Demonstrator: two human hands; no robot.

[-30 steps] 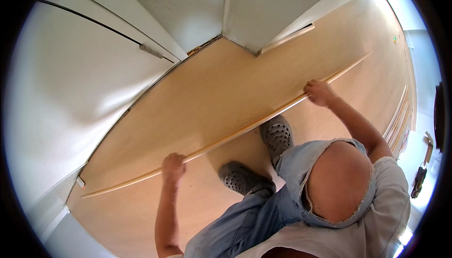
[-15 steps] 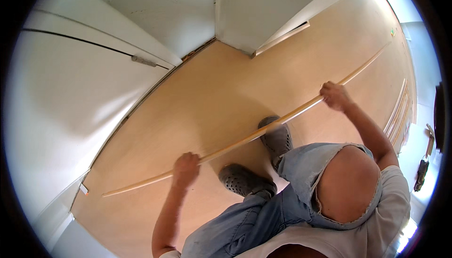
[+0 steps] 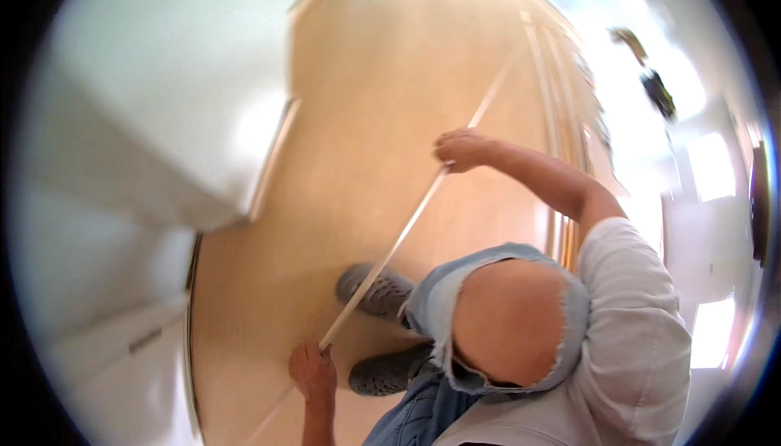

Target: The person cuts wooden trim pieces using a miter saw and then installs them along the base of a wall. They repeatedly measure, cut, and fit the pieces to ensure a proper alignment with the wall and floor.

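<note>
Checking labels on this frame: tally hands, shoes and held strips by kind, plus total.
Hands: 2 (left hand, right hand)
Shoes: 2 (upper grey shoe, lower grey shoe)
Held strips: 1 (long pale strip)
Total: 5
Other strips at right: too blurred to count, left out.

A person's left hand (image 3: 313, 371) and right hand (image 3: 464, 150) grip a long, thin strip (image 3: 418, 212) slanting above grey shoes (image 3: 389, 374).

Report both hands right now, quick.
Left hand: closed, holding the long thin wooden strip near its lower end.
Right hand: closed, holding the same strip farther up.
</note>
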